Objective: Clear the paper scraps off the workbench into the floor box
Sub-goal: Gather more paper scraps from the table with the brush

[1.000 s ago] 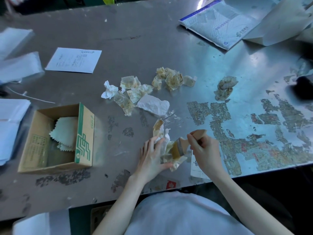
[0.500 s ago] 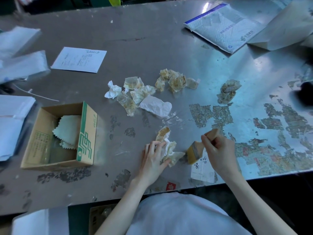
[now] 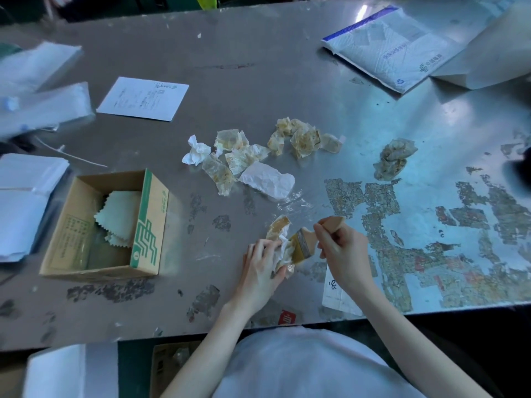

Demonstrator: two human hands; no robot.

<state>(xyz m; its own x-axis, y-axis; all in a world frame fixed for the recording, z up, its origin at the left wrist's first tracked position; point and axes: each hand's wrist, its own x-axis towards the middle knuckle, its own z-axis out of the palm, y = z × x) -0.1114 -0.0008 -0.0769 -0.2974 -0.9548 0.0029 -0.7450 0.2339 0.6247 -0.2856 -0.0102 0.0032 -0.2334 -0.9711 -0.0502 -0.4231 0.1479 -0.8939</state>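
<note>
Near the front edge of the metal workbench (image 3: 258, 67), my left hand (image 3: 260, 271) holds a crumpled, stained paper scrap (image 3: 280, 238). My right hand (image 3: 343, 249) grips the wooden handle of a flat paintbrush (image 3: 303, 244), whose bristles lie against that scrap. Several more crumpled scraps (image 3: 244, 159) lie in a loose pile at the middle of the bench, with another wad (image 3: 395, 158) further right. A brown floor box (image 3: 172, 360) shows partly under the bench's front edge, beside my body.
An open cardboard box (image 3: 148, 222) with green print holds pale cloths at the left. A printed sheet (image 3: 143, 99), stacks of white envelopes (image 3: 26, 196) and a padded mailer (image 3: 393, 50) lie around. Stuck paper residue (image 3: 402, 254) covers the bench's right part.
The brush, half a second ago drawn back to the right of the scrap, again lies with its bristles against it. My left hand keeps hold of the scrap.
</note>
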